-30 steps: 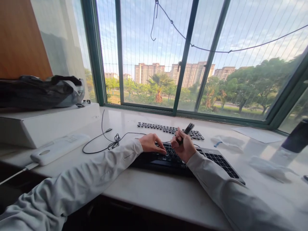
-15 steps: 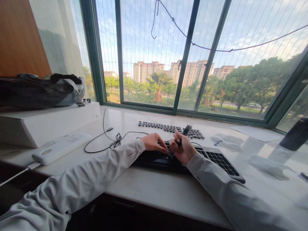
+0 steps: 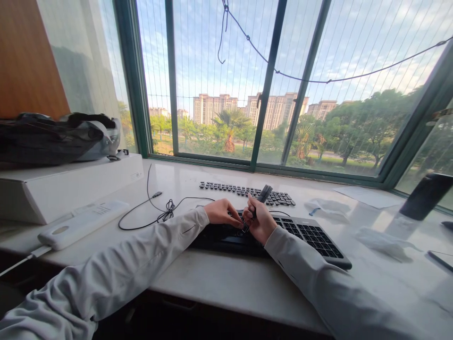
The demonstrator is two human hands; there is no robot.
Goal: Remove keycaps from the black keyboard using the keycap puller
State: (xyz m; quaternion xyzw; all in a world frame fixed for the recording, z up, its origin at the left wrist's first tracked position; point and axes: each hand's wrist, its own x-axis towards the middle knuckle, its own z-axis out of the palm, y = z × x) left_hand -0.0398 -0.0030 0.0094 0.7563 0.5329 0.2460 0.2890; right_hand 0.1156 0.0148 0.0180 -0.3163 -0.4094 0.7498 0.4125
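A black keyboard (image 3: 311, 238) lies on the white window counter (image 3: 226, 278) in front of me. My left hand (image 3: 221, 212) rests on its left part, fingers curled down onto the keys. My right hand (image 3: 260, 222) is closed round a thin black tool (image 3: 264, 193), a keycap puller by its look, held upright with its wire end down among the keys beside my left fingertips. Behind the keyboard, removed black keycaps (image 3: 247, 191) lie in long rows on the counter.
A black cable (image 3: 161, 208) lies left of the keyboard. A white power strip (image 3: 81, 226) and a white box (image 3: 67, 186) with a dark bag (image 3: 53, 139) on it stand at the left. Wipes (image 3: 327, 206), paper and a dark object (image 3: 423, 196) lie at the right.
My right hand has tilted the tool from slanted to upright and lowered its tip into the keys. The view shifted slightly right and up. My left hand stayed in place.
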